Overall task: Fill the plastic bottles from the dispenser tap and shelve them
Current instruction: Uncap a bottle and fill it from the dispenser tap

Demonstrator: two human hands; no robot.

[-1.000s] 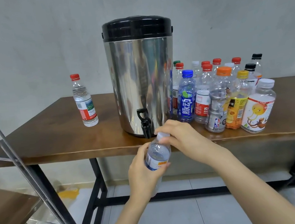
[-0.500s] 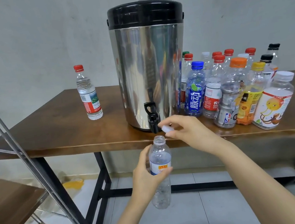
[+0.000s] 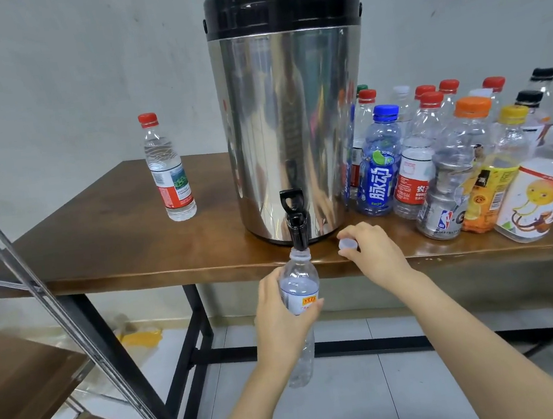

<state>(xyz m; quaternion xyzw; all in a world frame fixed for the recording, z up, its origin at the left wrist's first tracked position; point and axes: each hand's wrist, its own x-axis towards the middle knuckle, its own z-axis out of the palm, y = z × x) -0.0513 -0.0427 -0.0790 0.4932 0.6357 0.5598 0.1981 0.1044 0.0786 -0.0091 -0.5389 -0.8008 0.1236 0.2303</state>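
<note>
My left hand point(image 3: 280, 315) clamps the clear uncapped plastic bottle point(image 3: 299, 286), mouth above my fingers point(image 3: 314, 308) at the black tap point(image 3: 295, 221); right hand point(image 3: 373, 253) pinches a small white cap point(image 3: 348, 244).

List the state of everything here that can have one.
held bottle: uncapped, upright, mouth just under the tap
cap: off, in the right hand
tap: no stream visible
dispenser lid: on
left hand: grips the held bottle
right hand: pinches the cap
lone bottle: capped, upright, looks filled
grouped bottles: capped, upright
</note>
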